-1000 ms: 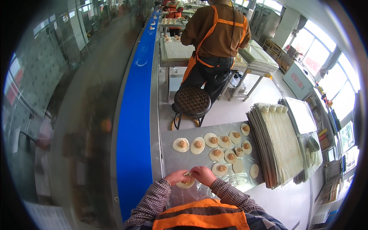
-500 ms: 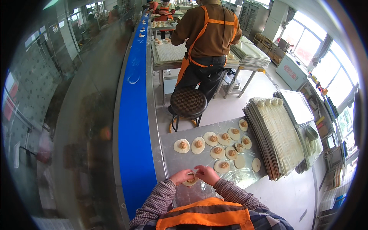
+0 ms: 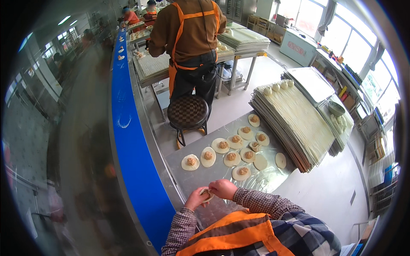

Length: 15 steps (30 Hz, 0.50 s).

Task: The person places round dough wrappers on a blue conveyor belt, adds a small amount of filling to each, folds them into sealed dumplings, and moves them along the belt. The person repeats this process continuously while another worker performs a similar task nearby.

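Just above the near edge of the metal table (image 3: 188, 177), my left hand (image 3: 196, 199) cups a partly gathered filled bun (image 3: 206, 196). My right hand (image 3: 224, 189) pinches the dough at its rim, fingers closed, and hides part of it. Beyond my hands lie several flat round dough wrappers with tan filling, the nearest being one wrapper (image 3: 241, 173). Two bare wrappers, a pale disc (image 3: 260, 161) and another disc (image 3: 280, 160), show no mound of filling. A half-folded bun (image 3: 255, 146) sits among them.
A blue conveyor belt (image 3: 128, 149) runs along the left with small dough pieces far up it. Stacked trays (image 3: 294, 123) bearing several white buns (image 3: 276, 87) stand right, beside a bowl (image 3: 336, 108). Ahead are a stool (image 3: 188, 112) and a co-worker in an orange-strapped apron (image 3: 188, 38).
My view has swung to the right, shifting the scene leftward. My hands have lifted the wrapper off the table, and its edge is now drawn up around the filling.
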{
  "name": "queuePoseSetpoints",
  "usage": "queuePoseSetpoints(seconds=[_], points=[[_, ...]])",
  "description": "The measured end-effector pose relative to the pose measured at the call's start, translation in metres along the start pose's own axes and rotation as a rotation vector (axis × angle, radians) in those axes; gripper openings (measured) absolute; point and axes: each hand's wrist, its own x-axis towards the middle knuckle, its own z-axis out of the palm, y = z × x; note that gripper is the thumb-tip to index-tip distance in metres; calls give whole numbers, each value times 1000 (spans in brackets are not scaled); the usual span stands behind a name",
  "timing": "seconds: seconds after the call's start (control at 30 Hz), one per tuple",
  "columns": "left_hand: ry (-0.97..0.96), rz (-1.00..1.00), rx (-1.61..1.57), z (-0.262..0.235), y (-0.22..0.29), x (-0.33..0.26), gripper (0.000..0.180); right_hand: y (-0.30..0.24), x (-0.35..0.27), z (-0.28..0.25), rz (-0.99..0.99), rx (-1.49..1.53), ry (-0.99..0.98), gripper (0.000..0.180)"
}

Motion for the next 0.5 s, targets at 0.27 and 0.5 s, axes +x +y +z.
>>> queuePoseSetpoints(seconds=[0.27, 0.5], points=[[125, -23, -233, -1, 6, -5, 32, 3, 2, -3, 96, 209, -39, 15], [117, -30, 30, 4, -2, 11, 24, 3, 0, -1, 91, 147, -19, 15]])
